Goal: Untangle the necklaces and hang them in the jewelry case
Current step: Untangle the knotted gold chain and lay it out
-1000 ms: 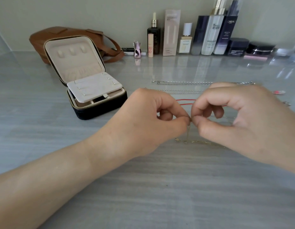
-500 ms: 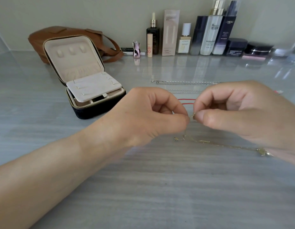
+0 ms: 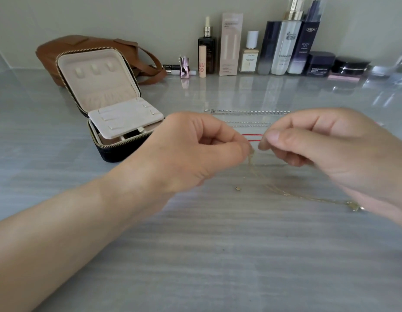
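My left hand (image 3: 195, 149) pinches one end of a thin gold necklace (image 3: 285, 192) between thumb and forefinger, a little above the table. The chain droops from there and trails right to a small pendant lying by my right wrist. My right hand (image 3: 326, 145) has its fingers curled, thumb and forefinger tips close to the left hand's pinch; whether it grips the chain is unclear. Behind the hands lie a thick silver chain (image 3: 247, 112), a finer silver chain (image 3: 249, 123) and a red cord (image 3: 253, 137). The open jewelry case (image 3: 110, 102) stands at the left, beige inside, lid up with three hooks.
A brown leather bag (image 3: 83, 45) sits behind the case. A row of cosmetic bottles, boxes and jars (image 3: 281, 48) lines the back wall. The grey glossy table (image 3: 218, 255) stretches toward me.
My hands have lifted slightly and drawn a little apart. The gold chain now hangs from the left pinch, and its pendant shows on the table by the right wrist.
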